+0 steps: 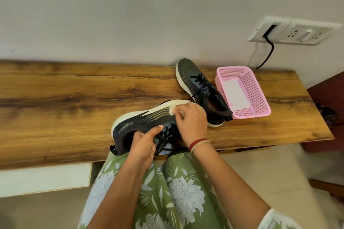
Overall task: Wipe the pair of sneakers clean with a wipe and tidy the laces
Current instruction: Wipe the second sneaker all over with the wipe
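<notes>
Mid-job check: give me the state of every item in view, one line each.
Near sneaker: tipped on its side, held over the table edge.
Left hand: grips near sneaker's collar.
Right hand: presses wipe against its white midsole.
Far sneaker: upright on table, untouched.
Pink basket: open, one white sheet lying flat inside.
Black cable: runs into wall socket.

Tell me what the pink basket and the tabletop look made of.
Pink basket: likely moulded plastic, matte; its walls are a uniform fine perforated grid. Tabletop: wood or wood-look laminate, smooth; bold grain streaks show, which is unclear.
</notes>
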### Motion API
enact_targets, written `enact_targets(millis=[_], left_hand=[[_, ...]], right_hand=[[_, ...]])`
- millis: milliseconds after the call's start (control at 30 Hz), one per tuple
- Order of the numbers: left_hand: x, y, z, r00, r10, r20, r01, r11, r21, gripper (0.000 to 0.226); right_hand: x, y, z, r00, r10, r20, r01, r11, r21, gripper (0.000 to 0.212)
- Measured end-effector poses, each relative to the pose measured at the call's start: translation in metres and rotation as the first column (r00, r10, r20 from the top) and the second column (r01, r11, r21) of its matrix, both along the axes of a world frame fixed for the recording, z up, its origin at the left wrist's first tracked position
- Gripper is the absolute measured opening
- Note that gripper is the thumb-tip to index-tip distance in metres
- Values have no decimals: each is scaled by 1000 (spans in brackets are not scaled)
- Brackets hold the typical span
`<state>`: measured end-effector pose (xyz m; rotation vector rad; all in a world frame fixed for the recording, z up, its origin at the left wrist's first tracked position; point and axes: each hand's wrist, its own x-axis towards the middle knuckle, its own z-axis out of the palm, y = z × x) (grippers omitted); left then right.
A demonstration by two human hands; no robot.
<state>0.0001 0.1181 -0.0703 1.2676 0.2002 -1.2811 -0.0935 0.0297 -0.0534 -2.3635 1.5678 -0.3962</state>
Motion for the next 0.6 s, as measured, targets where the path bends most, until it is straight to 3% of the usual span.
enact_targets(millis=[67, 200, 333, 400, 500, 600], left_hand=[[-1, -1, -1, 1000, -6, 4, 6, 1000, -18, 27], [0, 0, -3, 1000, -2, 2, 2, 1000, -8, 31], [2, 1, -5, 999, -23, 40, 23, 1000, -9, 46], [1, 1, -5, 999, -22, 24, 22, 1000, -15, 45], [0, 2, -2, 1000, -9, 2, 9, 1000, -16, 30], [-1, 1, 1, 1000, -11, 5, 11, 1000, -23, 19]], right_hand=[[-2, -1, -1, 997, 76, -16, -76, 997, 0, 17], [-14, -4, -4, 961, -254, 108, 248, 966, 67, 14], [-3, 23, 0, 997, 58, 43, -62, 994, 88, 15], [-16, 0, 5, 999, -45, -29, 47, 998, 51, 17], [-26, -14, 9, 962, -266, 64, 263, 963, 59, 17], [-4, 14, 5, 993, -106, 60, 97, 985, 142, 15]])
